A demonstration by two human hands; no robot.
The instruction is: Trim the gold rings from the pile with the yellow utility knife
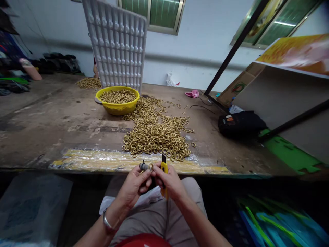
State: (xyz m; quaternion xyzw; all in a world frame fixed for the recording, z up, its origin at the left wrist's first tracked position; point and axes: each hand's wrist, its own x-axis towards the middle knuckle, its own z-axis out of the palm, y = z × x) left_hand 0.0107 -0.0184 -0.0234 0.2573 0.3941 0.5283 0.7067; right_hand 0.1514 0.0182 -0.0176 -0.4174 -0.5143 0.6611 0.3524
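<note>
My left hand [135,185] is closed at the table's front edge, fingers pinched on a brass-coloured ring [150,167]. A grey wrap with a black tie circles one of its fingers. Beside it, my right hand [171,181] grips a yellow utility knife [164,168], its dark blade pointing up. The right fingertips meet the left ones at the ring; which of them bears it is hard to see. Just beyond both hands spreads a heap of brass-coloured rings [156,137]. Behind it stands a yellow basin [118,109] filled with more rings.
A grey moulded tray [118,48] stands upright behind the basin. Another ring pile [88,82] lies at back left, near a partly hidden person. To the right are a black bag [241,124], a pink cloth [192,93] and a dark metal frame [236,48]. Yellow tape [87,159] covers the front edge.
</note>
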